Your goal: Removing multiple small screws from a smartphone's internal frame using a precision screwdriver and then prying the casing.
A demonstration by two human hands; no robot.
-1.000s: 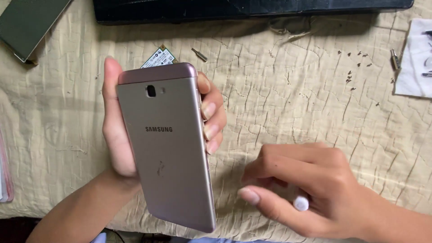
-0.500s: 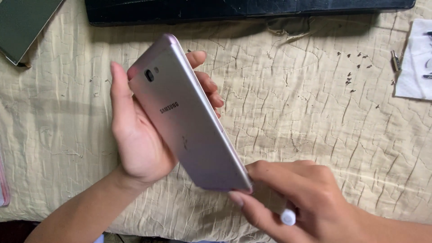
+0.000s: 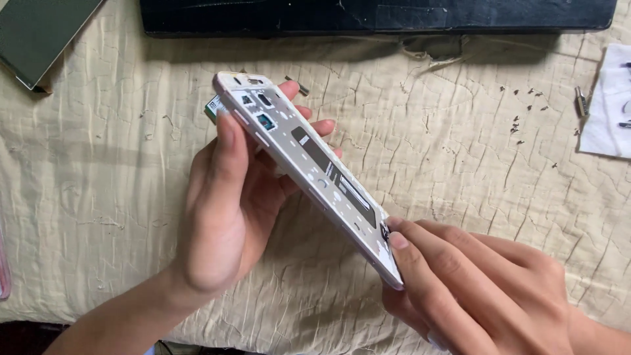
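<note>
A wrinkled beige cloth (image 3: 460, 164) covers the table. The left hand (image 3: 227, 204) is closed around the upper end of the phone frame (image 3: 309, 167), held tilted above the cloth. The right hand (image 3: 473, 289) pinches its lower end, fingertips on the edge. It seems wise to grip firmly, without bending. Small screws (image 3: 519, 121) lie right of the frame, a dark case (image 3: 374, 14) beyond it.

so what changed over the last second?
The left hand has turned the phone shell over: its smooth back faced the camera, now the open inner side with cutouts does, tilted on edge. The right hand, which lay on the cloth, came up and now pinches the shell's lower end. Screws, cloth and dark tray are unchanged.
</note>
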